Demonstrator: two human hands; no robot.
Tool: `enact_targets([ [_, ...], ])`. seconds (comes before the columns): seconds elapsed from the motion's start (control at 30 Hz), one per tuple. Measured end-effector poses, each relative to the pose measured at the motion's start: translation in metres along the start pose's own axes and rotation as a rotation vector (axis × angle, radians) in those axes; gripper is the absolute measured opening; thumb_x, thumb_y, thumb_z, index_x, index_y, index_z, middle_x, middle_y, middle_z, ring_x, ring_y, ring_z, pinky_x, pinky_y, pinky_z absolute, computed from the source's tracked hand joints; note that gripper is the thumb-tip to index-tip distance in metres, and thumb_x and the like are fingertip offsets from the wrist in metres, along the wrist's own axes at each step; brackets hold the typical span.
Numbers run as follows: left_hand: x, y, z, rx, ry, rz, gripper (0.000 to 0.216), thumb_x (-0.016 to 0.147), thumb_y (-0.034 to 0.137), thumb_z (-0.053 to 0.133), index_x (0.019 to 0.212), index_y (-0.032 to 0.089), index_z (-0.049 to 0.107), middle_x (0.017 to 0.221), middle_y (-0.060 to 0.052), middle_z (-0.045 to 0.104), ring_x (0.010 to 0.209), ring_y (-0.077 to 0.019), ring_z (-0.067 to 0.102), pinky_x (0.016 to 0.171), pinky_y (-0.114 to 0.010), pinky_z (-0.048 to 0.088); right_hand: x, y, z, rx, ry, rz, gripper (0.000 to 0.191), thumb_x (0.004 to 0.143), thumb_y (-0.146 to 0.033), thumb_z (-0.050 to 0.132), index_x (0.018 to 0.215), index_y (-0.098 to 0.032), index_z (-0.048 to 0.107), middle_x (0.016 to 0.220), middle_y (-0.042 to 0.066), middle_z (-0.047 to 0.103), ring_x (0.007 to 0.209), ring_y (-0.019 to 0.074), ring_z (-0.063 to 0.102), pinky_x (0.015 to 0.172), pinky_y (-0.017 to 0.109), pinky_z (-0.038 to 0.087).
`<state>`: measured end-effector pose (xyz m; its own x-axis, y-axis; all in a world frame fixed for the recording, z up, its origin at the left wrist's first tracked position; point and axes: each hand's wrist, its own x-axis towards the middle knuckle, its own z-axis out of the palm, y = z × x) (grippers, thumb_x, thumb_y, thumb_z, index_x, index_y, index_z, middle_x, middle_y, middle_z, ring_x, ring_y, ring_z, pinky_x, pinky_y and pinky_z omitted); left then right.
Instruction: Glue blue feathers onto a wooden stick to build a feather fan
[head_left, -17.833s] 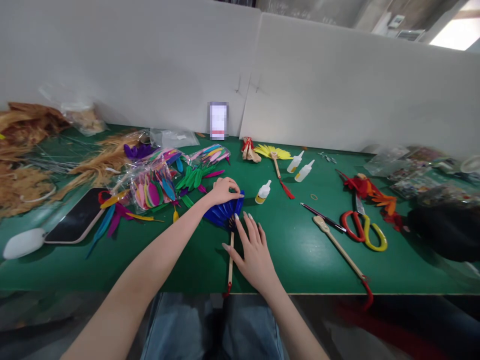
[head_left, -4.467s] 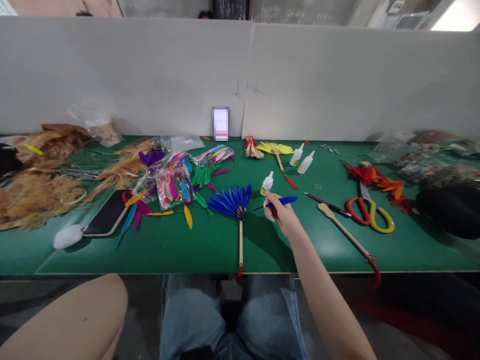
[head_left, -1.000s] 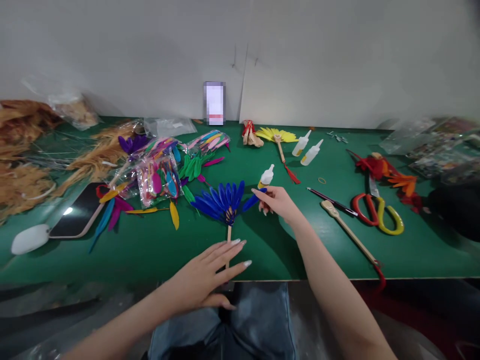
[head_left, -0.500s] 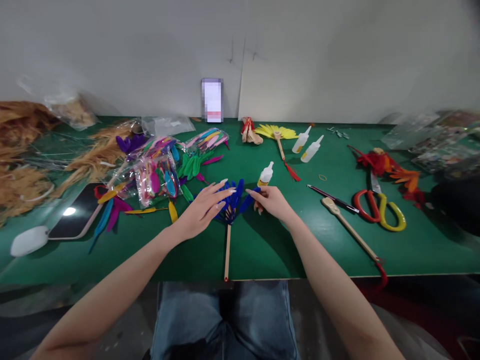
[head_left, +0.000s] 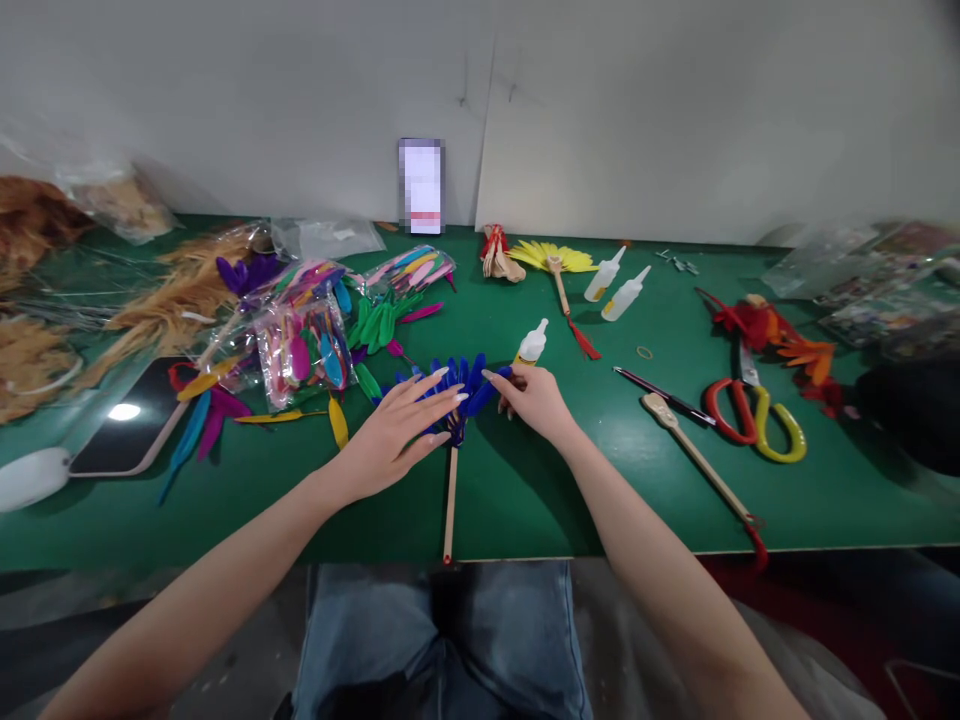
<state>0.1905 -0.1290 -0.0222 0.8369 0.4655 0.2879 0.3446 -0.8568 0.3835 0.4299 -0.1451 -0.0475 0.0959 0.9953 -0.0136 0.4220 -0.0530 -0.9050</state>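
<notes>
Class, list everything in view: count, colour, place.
Feather fan: one, blue, centre
Held feather: one, blue, centre
Squeeze bottles: three, white, centre
Second fan: one, yellow, back
Wooden bundle: one, tan, back
Phones: two, one lit (back), one dark (left)
Rounded object: one, white, left
Feather packets: several, multicoloured, left
Loose feathers: many, mixed, both sides
Fibre bundles: several, tan, left
Plastic bags: several, clear, both sides
Pen: one, dark, right
Scissors: one, red and yellow, right
Wooden stick: one, tan, right
Elastic ring: one, yellowish, right
Small bits: several, grey, back
Dark object: one, black, right
Table: one, green, beneath
Panels: two, white, back
Jeans: one pair, blue, front
Left hand: one, over blue fan
Right hand: one, pinching held feather
</notes>
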Motion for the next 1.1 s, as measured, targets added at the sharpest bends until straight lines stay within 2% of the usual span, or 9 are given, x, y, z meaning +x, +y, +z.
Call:
enact_targets([
  [0.13,-0.006,0.005,0.0,0.072,-0.154,0.06,0.052,0.098,0.04,0.035,0.146,0.021,0.027,0.149,-0.004,0.035,0.143,-0.0213,0.013,0.116,-0.046,0.015,0.001,-0.001,0.0,-0.027,0.002,0.005,0.035,0.081,-0.049,0.059,0.064,-0.019,0.055,0.049,0.0,0.06,0.039,0.0111,0.054,0.043,0.024,0.043],
  [0.2,-0.01,0.007,0.0,0.114,-0.196,0.047,0.058,0.097,0.044,0.035,0.148,0.021,0.021,0.151,-0.004,0.031,0.143,-0.022,0.012,0.116,-0.045,0.014,0.001,0.0,0.0,-0.021,-0.015,-0.008,0.038,0.081,-0.049,0.059,0.059,-0.02,0.049,0.049,0.0,0.06,0.041,0.0114,0.055,0.044,0.024,0.043],
  [0.33,-0.014,0.007,0.003,0.209,-0.188,-0.024,0.065,0.095,0.052,0.035,0.149,0.021,0.017,0.155,-0.006,0.019,0.143,-0.0261,0.009,0.116,-0.048,0.01,0.002,0.001,-0.002,0.001,-0.054,-0.029,0.041,0.081,-0.05,0.058,0.057,-0.022,0.041,0.049,-0.001,0.06,0.042,0.0113,0.056,0.044,0.024,0.042],
  [0.47,-0.016,0.006,0.007,0.248,-0.207,-0.005,0.069,0.091,0.06,0.035,0.148,0.025,0.021,0.156,-0.007,0.012,0.143,-0.0289,0.008,0.115,-0.05,0.01,0.002,0.0,-0.001,-0.04,-0.034,-0.019,0.037,0.082,-0.048,0.057,0.06,-0.021,0.048,0.049,-0.001,0.06,0.04,0.0111,0.054,0.044,0.024,0.041],
  [0.6,-0.017,0.006,0.009,0.251,-0.225,0.023,0.066,0.091,0.06,0.037,0.147,0.027,0.026,0.157,-0.007,0.011,0.143,-0.0299,0.008,0.114,-0.051,0.011,0.001,0.0,0.0,-0.067,-0.013,-0.008,0.035,0.084,-0.046,0.056,0.062,-0.02,0.052,0.05,0.0,0.061,0.039,0.0112,0.053,0.044,0.025,0.041],
  [1.1,-0.019,0.004,0.011,0.208,-0.213,-0.007,0.07,0.09,0.06,0.038,0.149,0.024,0.021,0.156,-0.008,0.012,0.143,-0.0299,0.009,0.115,-0.051,0.009,0.001,-0.001,-0.002,-0.03,-0.024,0.006,0.034,0.082,-0.045,0.058,0.06,-0.02,0.05,0.049,0.0,0.061,0.04,0.0105,0.053,0.044,0.024,0.042],
])
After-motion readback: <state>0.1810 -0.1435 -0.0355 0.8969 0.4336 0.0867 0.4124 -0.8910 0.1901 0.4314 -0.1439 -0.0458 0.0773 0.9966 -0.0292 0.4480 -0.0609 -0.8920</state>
